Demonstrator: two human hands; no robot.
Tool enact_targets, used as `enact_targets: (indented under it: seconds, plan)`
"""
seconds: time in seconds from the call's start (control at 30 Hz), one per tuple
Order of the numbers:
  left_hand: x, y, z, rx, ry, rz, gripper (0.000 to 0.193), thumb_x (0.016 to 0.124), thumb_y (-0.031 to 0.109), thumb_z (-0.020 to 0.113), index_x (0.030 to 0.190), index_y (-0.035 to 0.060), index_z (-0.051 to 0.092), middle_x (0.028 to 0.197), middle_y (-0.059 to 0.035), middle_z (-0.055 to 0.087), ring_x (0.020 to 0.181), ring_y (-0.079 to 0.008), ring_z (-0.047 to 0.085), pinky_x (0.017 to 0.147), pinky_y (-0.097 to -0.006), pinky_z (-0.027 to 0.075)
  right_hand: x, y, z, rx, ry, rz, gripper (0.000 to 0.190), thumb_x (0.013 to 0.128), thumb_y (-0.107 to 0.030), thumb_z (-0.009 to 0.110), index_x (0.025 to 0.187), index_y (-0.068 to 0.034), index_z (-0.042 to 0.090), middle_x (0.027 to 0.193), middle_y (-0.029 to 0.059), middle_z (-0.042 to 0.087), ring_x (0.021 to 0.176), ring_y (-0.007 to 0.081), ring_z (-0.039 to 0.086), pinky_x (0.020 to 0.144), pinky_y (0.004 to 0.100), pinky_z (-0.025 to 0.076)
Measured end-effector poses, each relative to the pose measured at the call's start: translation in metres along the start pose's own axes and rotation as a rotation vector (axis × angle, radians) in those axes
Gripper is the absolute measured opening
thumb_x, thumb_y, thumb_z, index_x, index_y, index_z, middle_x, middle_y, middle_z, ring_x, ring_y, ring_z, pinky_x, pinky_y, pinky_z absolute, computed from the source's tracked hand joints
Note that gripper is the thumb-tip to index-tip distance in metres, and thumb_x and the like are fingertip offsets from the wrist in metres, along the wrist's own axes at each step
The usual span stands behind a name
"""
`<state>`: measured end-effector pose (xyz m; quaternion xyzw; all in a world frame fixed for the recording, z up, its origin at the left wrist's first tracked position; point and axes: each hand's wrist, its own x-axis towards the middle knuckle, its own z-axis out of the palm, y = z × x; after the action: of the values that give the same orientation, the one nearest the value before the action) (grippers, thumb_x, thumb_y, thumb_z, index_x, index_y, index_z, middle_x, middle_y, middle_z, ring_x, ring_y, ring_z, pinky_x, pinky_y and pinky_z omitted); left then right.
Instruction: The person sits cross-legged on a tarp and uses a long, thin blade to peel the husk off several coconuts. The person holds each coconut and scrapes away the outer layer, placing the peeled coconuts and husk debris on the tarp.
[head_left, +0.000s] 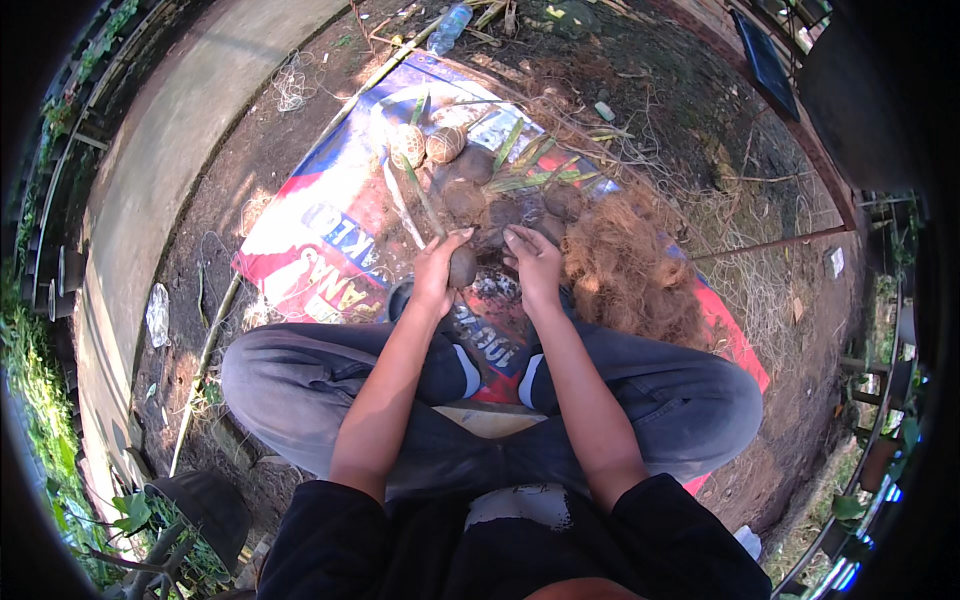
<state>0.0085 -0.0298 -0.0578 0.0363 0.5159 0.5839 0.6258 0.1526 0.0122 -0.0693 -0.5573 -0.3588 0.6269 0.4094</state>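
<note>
My left hand (433, 276) grips a dark brown soil-like ball (463, 268), with the thumb along its upper side. A long green leaf cutting (421, 193) slants up and away from that hand; its base is hidden by the fingers. Slightly apart to the right, my right hand (538, 268) has its thumb and fingertips drawn together; whether a thin strand is pinched there is too small to see. Beyond both hands lie several brown balls (465, 199). Farther off are two string-wrapped balls, a pale one (407, 145) and a browner one (445, 144).
A heap of brown coconut fibre (630, 262) lies right of my right hand. Under everything spreads a printed banner sheet (300, 247) bearing writing. Green leaf pieces (540, 180) lie beyond the balls. Tangled string (294, 82) and a plastic bottle (450, 30) lie at the far side.
</note>
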Motion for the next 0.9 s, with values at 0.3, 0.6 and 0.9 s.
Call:
enact_targets:
  seconds: [0.3, 0.6, 0.9]
  plan:
    - [-0.01, -0.002, 0.013, 0.338, -0.165, 0.12, 0.035, 0.081, 0.007, 0.069, 0.114, -0.0018, 0.063, 0.099, -0.0066, 0.067, 0.086, -0.0094, 0.062, 0.073, -0.0245, 0.05, 0.002, 0.005, -0.002, -0.123, -0.114, -0.128, 0.018, 0.085, -0.009, 0.069, 0.099, 0.001, 0.069, 0.086, 0.0045, 0.068, 0.075, 0.0097, 0.063, 0.065, 0.0237, 0.051]
    - [-0.009, 0.001, 0.013, 0.464, -0.098, 0.207, 0.023, 0.077, 0.005, 0.071, 0.099, 0.0006, 0.068, 0.082, -0.0042, 0.067, 0.072, -0.009, 0.061, 0.065, -0.0241, 0.049, -0.003, -0.003, 0.005, 0.038, -0.133, -0.061, 0.017, 0.089, -0.008, 0.065, 0.103, 0.002, 0.067, 0.088, 0.0048, 0.068, 0.077, 0.0093, 0.064, 0.065, 0.0237, 0.053]
    - [-0.002, -0.016, 0.008, 0.868, 0.016, 0.376, 0.028, 0.071, 0.015, 0.074, 0.096, 0.0032, 0.069, 0.082, -0.0068, 0.069, 0.071, -0.011, 0.063, 0.066, -0.0269, 0.051, 0.01, 0.023, -0.004, -0.209, -0.054, -0.104, 0.016, 0.086, -0.008, 0.066, 0.099, 0.001, 0.069, 0.09, 0.0071, 0.068, 0.077, 0.0124, 0.064, 0.063, 0.0267, 0.053]
